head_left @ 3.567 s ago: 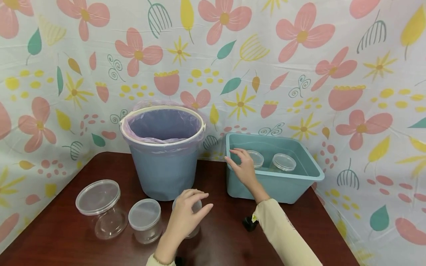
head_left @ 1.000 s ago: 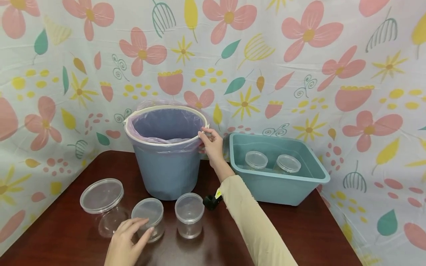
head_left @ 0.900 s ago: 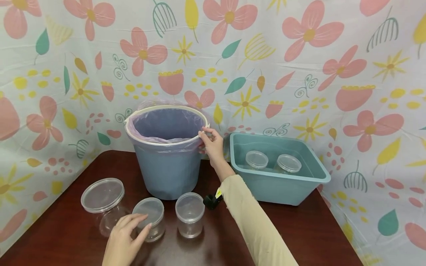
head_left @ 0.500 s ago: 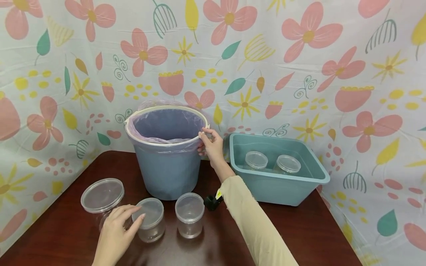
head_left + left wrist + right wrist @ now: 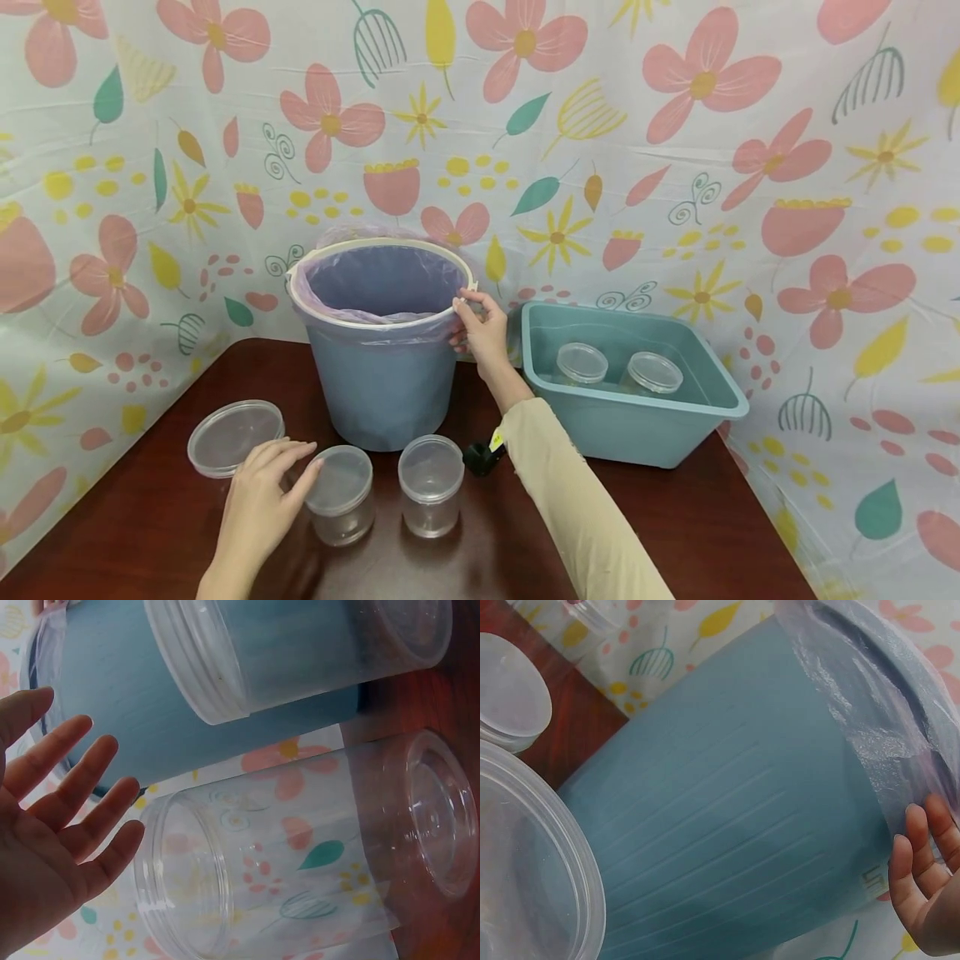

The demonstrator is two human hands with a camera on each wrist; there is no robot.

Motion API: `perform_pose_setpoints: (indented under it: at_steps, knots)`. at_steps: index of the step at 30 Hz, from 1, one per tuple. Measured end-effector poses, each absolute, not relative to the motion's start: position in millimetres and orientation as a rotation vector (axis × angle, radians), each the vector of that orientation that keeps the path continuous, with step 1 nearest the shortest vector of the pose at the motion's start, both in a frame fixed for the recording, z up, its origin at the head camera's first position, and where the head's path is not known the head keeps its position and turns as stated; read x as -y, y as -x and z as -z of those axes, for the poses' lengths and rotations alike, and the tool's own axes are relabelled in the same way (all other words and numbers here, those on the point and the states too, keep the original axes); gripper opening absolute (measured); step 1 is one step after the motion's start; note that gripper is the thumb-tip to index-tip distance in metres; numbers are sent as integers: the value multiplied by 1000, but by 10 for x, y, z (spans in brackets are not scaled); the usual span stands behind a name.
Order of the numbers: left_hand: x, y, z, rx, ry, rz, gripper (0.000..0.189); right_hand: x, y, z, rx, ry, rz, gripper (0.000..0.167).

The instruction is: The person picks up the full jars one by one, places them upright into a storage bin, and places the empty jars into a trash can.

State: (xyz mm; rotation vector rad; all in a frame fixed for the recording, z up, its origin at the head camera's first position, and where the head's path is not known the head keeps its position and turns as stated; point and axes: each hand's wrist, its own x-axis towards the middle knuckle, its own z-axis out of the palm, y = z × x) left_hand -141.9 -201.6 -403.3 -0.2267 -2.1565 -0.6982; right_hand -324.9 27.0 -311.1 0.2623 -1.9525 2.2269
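At the back left stands a blue trash can [image 5: 378,375] with a white rim and a pale purple liner bag [image 5: 885,750]. My right hand [image 5: 480,329] grips its right rim; the thumb lies at the rim's edge and the fingers are against the liner below. My left hand [image 5: 258,500] hovers between a wide clear jar [image 5: 236,437] and a smaller lidded jar [image 5: 341,492], partly hiding both. Its fingers are spread and hold nothing in the left wrist view. A third clear jar [image 5: 431,483] stands upright to the right of these two.
A teal plastic tub [image 5: 637,425] sits at the right, with a lidded clear jar [image 5: 582,364] and another clear jar [image 5: 652,375] inside. All stand on a dark red-brown table [image 5: 480,550]. Behind hangs a flowered cloth [image 5: 570,150].
My right hand went from the tub to the trash can's rim and has stayed there. My left hand moved left from the third jar, past the middle one, towards the wide jar.
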Motion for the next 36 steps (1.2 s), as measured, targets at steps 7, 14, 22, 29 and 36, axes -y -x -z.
perform_pose_setpoints:
  at_steps: [7, 14, 22, 29, 36]
  knots:
    - [2079, 1461, 4039, 2119, 232, 693, 22, -288, 3235, 3130, 1909, -302, -2262, 35]
    - [2132, 1470, 3967, 2047, 237, 664, 19, -297, 3237, 3133, 1905, -310, -2257, 36]
    - [2264, 1495, 3875, 2048, 188, 633, 18, -297, 3250, 3143, 1903, -313, -2259, 38]
    - [2429, 1537, 3911, 2105, 74, 632, 19, -290, 3247, 3151, 1893, -330, -2252, 33]
    - [2548, 1567, 4021, 2106, 28, 632, 18, -277, 3245, 3154, 1883, -365, -2252, 34]
